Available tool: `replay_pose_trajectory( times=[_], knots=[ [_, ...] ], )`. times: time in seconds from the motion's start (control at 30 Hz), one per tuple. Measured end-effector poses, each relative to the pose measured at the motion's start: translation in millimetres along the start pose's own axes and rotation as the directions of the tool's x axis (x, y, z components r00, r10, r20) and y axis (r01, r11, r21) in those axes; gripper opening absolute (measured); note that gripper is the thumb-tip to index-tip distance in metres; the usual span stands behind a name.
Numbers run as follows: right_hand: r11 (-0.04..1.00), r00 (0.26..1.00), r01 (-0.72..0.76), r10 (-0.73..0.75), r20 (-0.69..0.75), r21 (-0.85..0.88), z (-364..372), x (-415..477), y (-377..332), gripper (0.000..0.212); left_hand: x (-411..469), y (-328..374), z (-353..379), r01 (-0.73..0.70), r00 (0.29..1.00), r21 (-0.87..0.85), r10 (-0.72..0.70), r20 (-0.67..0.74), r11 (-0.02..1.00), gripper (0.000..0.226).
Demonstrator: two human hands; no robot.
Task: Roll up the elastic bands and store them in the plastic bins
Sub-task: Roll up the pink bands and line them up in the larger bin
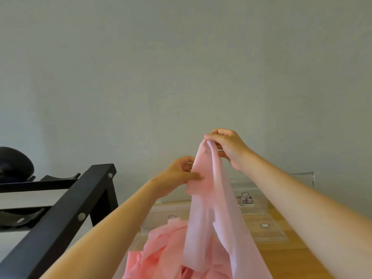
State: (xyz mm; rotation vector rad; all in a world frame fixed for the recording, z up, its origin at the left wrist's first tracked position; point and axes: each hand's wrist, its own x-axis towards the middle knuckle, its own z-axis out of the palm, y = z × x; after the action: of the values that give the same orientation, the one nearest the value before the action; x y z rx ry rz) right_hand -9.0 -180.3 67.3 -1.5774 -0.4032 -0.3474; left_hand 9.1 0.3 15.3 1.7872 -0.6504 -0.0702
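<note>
A long pale pink elastic band hangs in the air in front of me. My right hand pinches its top end, raised high. Lower and to the left, my left hand pinches the band's left edge between thumb and fingers. Below, a heap of more pink bands lies in a clear plastic bin whose walls are hard to make out. Clear plastic bins or lids lie on the wooden floor behind the hanging band.
A black metal rack stands at the left, with dark rounded objects on its rails. A grey-green wall fills the background. A clear plastic piece leans against the wall at the right. Wooden floor shows at the lower right.
</note>
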Motion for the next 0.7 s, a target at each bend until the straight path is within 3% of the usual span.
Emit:
replay_pose_trajectory(
  times=[0.1, 0.3, 0.4, 0.57, 0.7],
  knots=[
    [1.000, 0.999, -0.001, 0.002, -0.044, 0.027, -5.5, -1.5, -5.7, 0.027, -8.3, -14.5, 5.3, 0.030, 0.995, 0.112, -0.040, 0.088, 0.993, 0.042],
    [0.999, 0.995, -0.016, 0.019, -0.098, 0.029, -24.4, -9.1, -8.0, 0.029, -13.8, -23.7, -8.1, 0.102, 0.993, 0.240, -0.112, 0.029, 0.966, 0.016],
    [0.999, 0.991, -0.035, 0.034, -0.127, 0.001, -36.1, -16.1, -3.5, 0.024, -18.3, -15.0, -28.4, 0.114, 0.992, 0.266, -0.124, 0.019, 0.957, 0.018],
    [0.998, 0.995, -0.058, 0.059, -0.081, 0.010, -44.5, -28.0, -2.8, 0.021, -29.9, 22.6, -70.7, 0.108, 0.992, 0.193, -0.118, 0.040, 0.975, 0.019],
    [0.995, 0.996, -0.088, 0.087, 0.022, 0.038, -37.3, -33.7, -1.1, 0.022, -29.6, 60.2, -91.1, 0.063, 0.996, 0.071, -0.059, -0.062, 0.995, 0.012]
  ],
)
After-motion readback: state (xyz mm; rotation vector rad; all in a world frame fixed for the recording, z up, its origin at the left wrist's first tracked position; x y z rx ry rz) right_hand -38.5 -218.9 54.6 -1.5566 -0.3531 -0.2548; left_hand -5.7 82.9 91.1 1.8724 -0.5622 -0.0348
